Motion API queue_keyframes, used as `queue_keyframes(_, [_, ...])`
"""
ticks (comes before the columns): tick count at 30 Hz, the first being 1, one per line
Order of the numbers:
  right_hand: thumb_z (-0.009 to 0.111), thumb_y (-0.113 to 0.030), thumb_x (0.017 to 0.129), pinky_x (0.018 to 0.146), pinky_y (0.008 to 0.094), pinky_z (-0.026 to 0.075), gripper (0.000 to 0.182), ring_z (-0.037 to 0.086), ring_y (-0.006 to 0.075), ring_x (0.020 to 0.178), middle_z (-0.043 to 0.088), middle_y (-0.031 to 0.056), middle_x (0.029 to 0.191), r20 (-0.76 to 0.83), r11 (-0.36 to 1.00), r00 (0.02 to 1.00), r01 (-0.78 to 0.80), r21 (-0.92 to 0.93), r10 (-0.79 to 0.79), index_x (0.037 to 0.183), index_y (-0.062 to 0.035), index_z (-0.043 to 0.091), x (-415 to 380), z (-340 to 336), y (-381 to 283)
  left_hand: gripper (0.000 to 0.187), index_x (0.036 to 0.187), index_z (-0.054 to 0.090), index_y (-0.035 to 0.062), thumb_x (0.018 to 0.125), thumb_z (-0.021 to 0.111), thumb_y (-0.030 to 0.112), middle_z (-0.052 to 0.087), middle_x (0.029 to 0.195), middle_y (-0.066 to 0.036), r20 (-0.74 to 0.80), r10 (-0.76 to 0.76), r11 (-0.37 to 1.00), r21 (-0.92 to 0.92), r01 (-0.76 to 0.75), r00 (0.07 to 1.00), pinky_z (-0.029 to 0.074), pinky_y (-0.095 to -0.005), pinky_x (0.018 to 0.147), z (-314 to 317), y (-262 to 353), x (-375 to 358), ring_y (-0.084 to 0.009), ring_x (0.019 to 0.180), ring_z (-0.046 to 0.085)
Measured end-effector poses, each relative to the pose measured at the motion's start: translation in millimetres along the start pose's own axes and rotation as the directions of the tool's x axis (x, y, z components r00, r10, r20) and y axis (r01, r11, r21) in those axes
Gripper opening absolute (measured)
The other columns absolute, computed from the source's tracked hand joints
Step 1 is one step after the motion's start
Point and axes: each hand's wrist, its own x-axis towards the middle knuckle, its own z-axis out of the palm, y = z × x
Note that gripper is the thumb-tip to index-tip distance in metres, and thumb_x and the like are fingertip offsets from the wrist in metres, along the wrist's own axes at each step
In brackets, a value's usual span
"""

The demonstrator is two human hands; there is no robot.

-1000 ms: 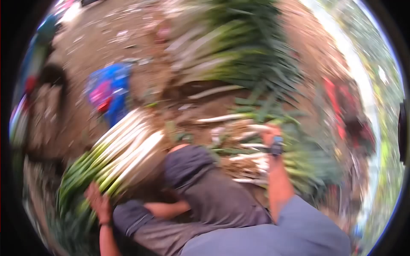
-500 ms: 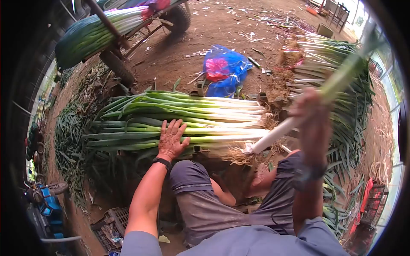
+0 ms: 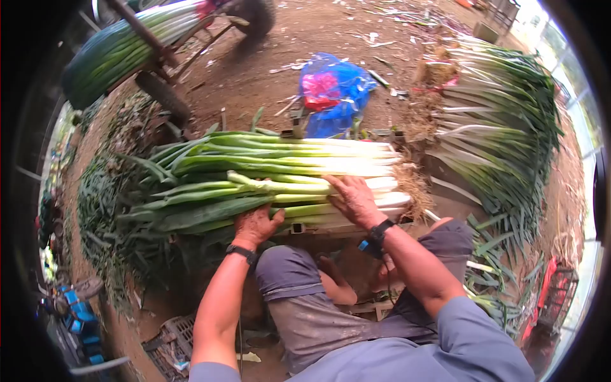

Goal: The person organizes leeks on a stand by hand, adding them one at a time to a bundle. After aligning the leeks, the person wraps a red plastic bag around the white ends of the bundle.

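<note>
A thick pile of leeks (image 3: 286,153) lies crosswise before me, green leaves left and white stalks right. My left hand (image 3: 256,224) is at the near side of the pile, its thumb apart and its fingers hidden under leek leaves. Over the white stalks, my right hand (image 3: 354,200) curls its fingers round a leek (image 3: 296,188) on top of the pile. That leek's cut or broken leaf end points left, above my left hand. Roots (image 3: 410,191) hang from the right end of the pile.
Loose leeks (image 3: 490,127) are spread on the ground at right. A blue net bag (image 3: 350,89) with pink material lies beyond the pile. At upper left stands a cart (image 3: 168,57) loaded with leeks. Crates (image 3: 560,293) stand at lower right and lower left; leaf scraps (image 3: 105,210) cover the left ground.
My right hand has swung from the raised right side down to the pile, bringing the leek it held onto the top. Leek leaves now cover the fingers of my left hand.
</note>
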Motion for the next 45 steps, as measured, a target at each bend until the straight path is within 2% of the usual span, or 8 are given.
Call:
queue_keyframes(4, [0.071, -0.032, 0.094, 0.088, 0.0421, 0.046, 0.032, 0.06, 0.0287, 0.098, 0.062, 0.0071, 0.097, -0.225, 0.995, 0.974, 0.02, 0.094, 0.002, 0.124, -0.0224, 0.07, -6, 7, 3, 0.084, 0.159, 0.039, 0.0138, 0.089, 0.056, 0.058, 0.034, 0.164, -0.017, 0.037, 0.042, 0.999, -0.02, -0.042, 0.998, 0.02, -0.0503, 0.127, 0, -3, 0, -0.0364, 0.153, 0.028])
queue_keyframes(15, [0.071, -0.034, 0.094, 0.089, 0.0442, 0.05, 0.025, 0.061, 0.0307, 0.097, 0.065, 0.0087, 0.098, -0.142, 0.979, 0.973, -0.164, 0.123, 0.181, 0.116, -0.0233, 0.078, -4, 13, 40, 0.057, 0.131, 0.068, 0.0091, 0.088, 0.072, 0.046, 0.072, 0.117, -0.022, 0.061, -0.067, 0.968, -0.238, 0.08, 0.996, 0.053, -0.046, 0.096, -32, 12, -2, -0.0406, 0.11, 0.068])
queue_keyframes(20, [0.07, -0.036, 0.093, 0.094, 0.0427, 0.045, 0.028, 0.059, 0.0281, 0.1, 0.066, 0.0058, 0.101, -0.141, 0.977, 0.97, -0.185, 0.108, 0.2, 0.116, -0.0232, 0.078, -7, 9, 32, 0.032, 0.113, 0.074, 0.0054, 0.089, 0.076, 0.027, 0.075, 0.103, -0.018, -0.16, 0.009, 0.93, -0.362, -0.067, 0.987, 0.057, -0.0434, 0.085, -46, 9, -4, -0.0376, 0.097, 0.071])
queue_keyframes(25, [0.069, -0.037, 0.092, 0.095, 0.0423, 0.044, 0.028, 0.058, 0.0274, 0.102, 0.065, 0.0051, 0.104, -0.137, 0.971, 0.964, -0.218, 0.095, 0.23, 0.116, -0.0241, 0.079, -6, 14, 33, 0.011, 0.093, 0.075, 0.0073, 0.085, 0.077, 0.015, 0.075, 0.093, -0.009, -0.48, 0.131, 0.954, -0.175, -0.242, 0.867, 0.057, -0.0396, 0.081, -77, 25, -12, -0.0287, 0.088, 0.073])
queue_keyframes(30, [0.068, -0.034, 0.094, 0.097, 0.0428, 0.044, 0.025, 0.057, 0.0282, 0.102, 0.063, 0.0065, 0.106, -0.122, 0.983, 0.979, -0.153, 0.097, 0.165, 0.115, -0.0244, 0.079, -11, 12, 38, 0.039, 0.125, 0.068, 0.0109, 0.092, 0.07, 0.031, 0.064, 0.133, -0.013, -0.408, 0.305, 0.948, 0.049, -0.313, 0.861, 0.04, -0.0488, 0.114, -76, 31, 30, -0.0307, 0.13, 0.057])
queue_keyframes(32, [0.067, -0.033, 0.095, 0.097, 0.0429, 0.044, 0.024, 0.057, 0.0285, 0.102, 0.062, 0.0069, 0.107, -0.119, 0.985, 0.981, -0.143, 0.094, 0.154, 0.115, -0.0246, 0.079, -9, 11, 40, 0.059, 0.141, 0.057, 0.0121, 0.094, 0.064, 0.047, 0.052, 0.149, -0.013, -0.185, 0.366, 0.93, 0.117, -0.349, 0.912, 0.021, -0.0538, 0.125, -47, 21, 43, -0.0305, 0.144, 0.042])
queue_keyframes(43, [0.064, -0.034, 0.099, 0.101, 0.0457, 0.044, 0.029, 0.057, 0.0309, 0.108, 0.064, 0.0103, 0.114, -0.065, 0.982, 0.989, -0.12, 0.143, 0.131, 0.12, -0.0198, 0.076, -19, 4, 42, 0.075, 0.145, 0.054, 0.0088, 0.089, 0.066, 0.056, 0.052, 0.151, -0.011, -0.088, 0.354, 0.935, 0.055, -0.351, 0.931, 0.018, -0.0505, 0.128, -37, 14, 33, -0.0283, 0.147, 0.041])
queue_keyframes(45, [0.06, -0.034, 0.101, 0.107, 0.049, 0.04, 0.035, 0.054, 0.0335, 0.118, 0.06, 0.0129, 0.129, -0.171, 0.96, 0.958, -0.253, -0.116, 0.232, 0.13, -0.0184, 0.071, -40, 0, 39, 0.079, 0.146, 0.053, 0.0081, 0.087, 0.068, 0.058, 0.052, 0.151, -0.011, -0.084, 0.349, 0.937, 0.052, -0.346, 0.933, 0.02, -0.05, 0.128, -33, 13, 32, -0.029, 0.147, 0.041])
